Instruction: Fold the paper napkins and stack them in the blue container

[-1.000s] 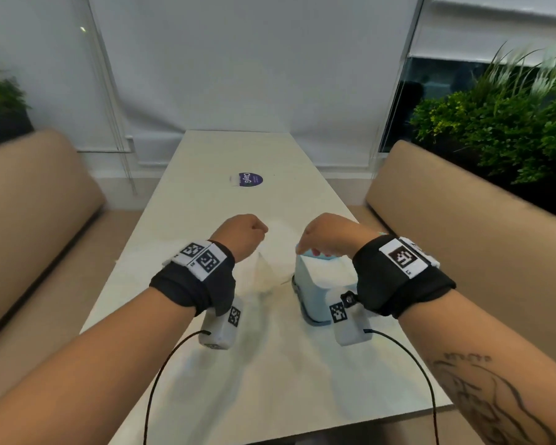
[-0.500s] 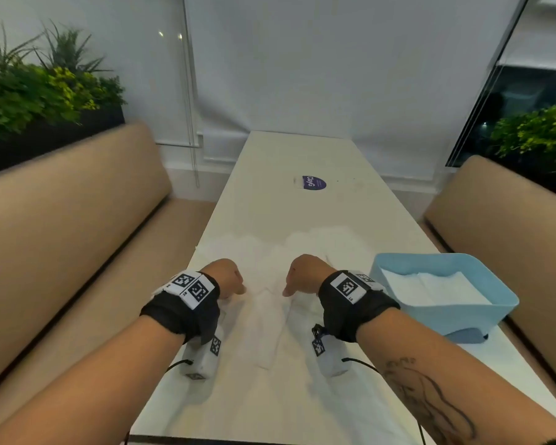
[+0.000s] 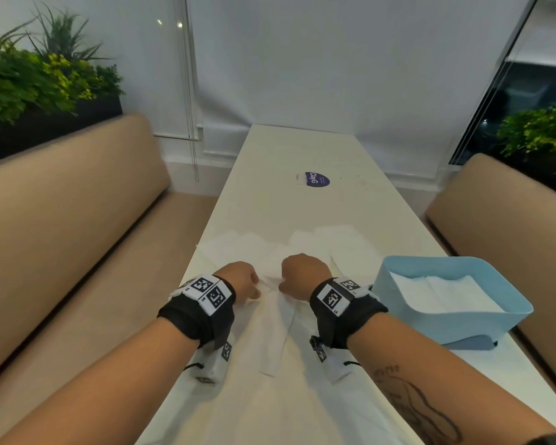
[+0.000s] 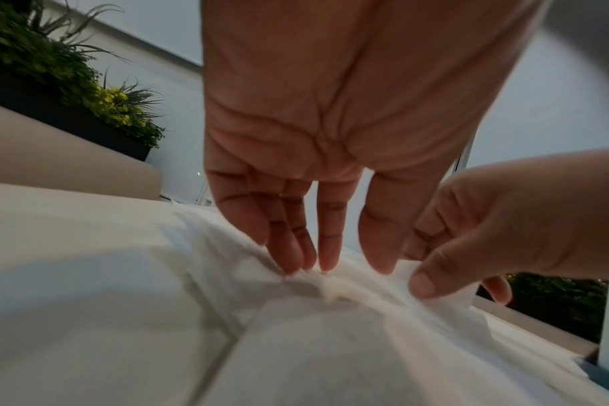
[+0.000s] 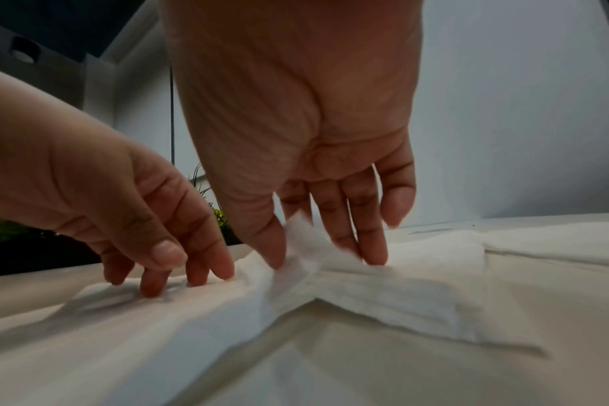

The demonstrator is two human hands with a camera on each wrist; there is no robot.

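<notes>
White tabletop [image 3: 286, 207], long and narrow, shown from head cam plus both wrist cams. At centre, the right hand [image 3: 304, 273] has its thumb [image 5: 273, 247] and forefinger clamped on a raised fold of the napkin [image 5: 383, 291]; its other fingers are fairly straight, tips down on the paper. On the left hand [image 3: 239, 277] the fingers [image 4: 289, 247] are nearly straight and close together, thumb a little apart, tips pressing the same napkin just beside the right hand's pinch. This napkin lies on the table btwn the two wrists as a long strip running toward the person, its far end bunched under the fingertips. More loose napkins [image 3: 331, 242] lie spread and overlapping just beyond the hands. To the right, near the right forearm, the blue container [image 3: 456, 326] stands by the table edge w/ folded napkins [image 3: 443, 290] lying flat inside. Both wrists carry black bands [image 3: 193, 319] w/ square marker tags. Farther up the tabletop, well apart from the hands, is a purple sticker [image 3: 316, 180]. Tan benches [image 3: 61, 226] flank the table; green plants [image 3: 36, 81] sit behind them; a white blind [image 3: 302, 59] closes the back.
</notes>
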